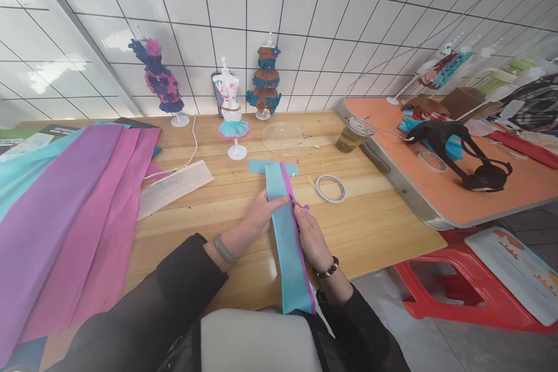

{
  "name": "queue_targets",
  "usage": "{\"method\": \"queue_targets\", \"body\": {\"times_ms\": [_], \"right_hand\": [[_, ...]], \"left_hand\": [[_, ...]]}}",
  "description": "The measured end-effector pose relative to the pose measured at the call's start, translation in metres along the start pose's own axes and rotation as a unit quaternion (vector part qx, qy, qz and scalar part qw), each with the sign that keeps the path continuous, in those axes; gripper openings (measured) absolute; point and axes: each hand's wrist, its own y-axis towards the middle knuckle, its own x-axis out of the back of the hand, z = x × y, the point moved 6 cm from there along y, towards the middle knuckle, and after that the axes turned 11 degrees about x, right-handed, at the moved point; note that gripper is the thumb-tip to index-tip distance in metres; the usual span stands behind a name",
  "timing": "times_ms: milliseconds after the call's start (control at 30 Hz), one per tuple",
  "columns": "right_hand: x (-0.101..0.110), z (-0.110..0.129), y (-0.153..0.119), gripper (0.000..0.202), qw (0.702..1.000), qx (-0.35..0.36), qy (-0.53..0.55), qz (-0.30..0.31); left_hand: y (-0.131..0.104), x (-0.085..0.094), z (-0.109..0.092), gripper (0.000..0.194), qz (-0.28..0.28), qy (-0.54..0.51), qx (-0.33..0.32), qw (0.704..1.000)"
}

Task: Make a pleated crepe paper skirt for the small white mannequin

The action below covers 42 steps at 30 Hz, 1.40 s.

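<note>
A long turquoise strip of fabric point(285, 244) with a purple edge runs from the table down to my lap. My left hand point(261, 212) is closed on its left side, thumb lying across the top. At the purple edge, my right hand point(311, 235) is closed around what look like small dark scissors point(292, 200), mostly hidden by the fingers. A thin purple offcut point(304, 208) curls out beside the right fingertips. Under the strip's far end lies a smaller turquoise piece point(258, 167).
A roll of tape point(330, 189), a lidded cup point(354, 135) and a clear round disc point(283, 138) sit on the wooden table. Small dressed mannequins point(234, 128) stand along the wall. Purple and pink fabrics point(74, 215) cover the left side. A red stool point(436, 285) stands right.
</note>
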Motion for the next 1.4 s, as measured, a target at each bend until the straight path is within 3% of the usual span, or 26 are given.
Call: {"method": "queue_targets", "body": {"times_ms": [267,800,1400], "right_hand": [[-0.0034,-0.0023,-0.0024,0.048,1.0,-0.01,-0.012,0.022],[-0.0011,-0.0012,0.0037,0.046,1.0,0.005,0.003,0.001],[-0.0013,0.0001,0.0018,0.048,1.0,0.0,0.014,0.004]], "left_hand": [[0.0019,0.0042,-0.0044,0.022,-0.012,-0.024,-0.003,1.0],[0.0025,0.0056,0.0002,0.03,-0.026,0.024,-0.039,0.999],[0.0008,0.005,-0.0007,0.023,-0.024,0.015,-0.021,0.999]]}}
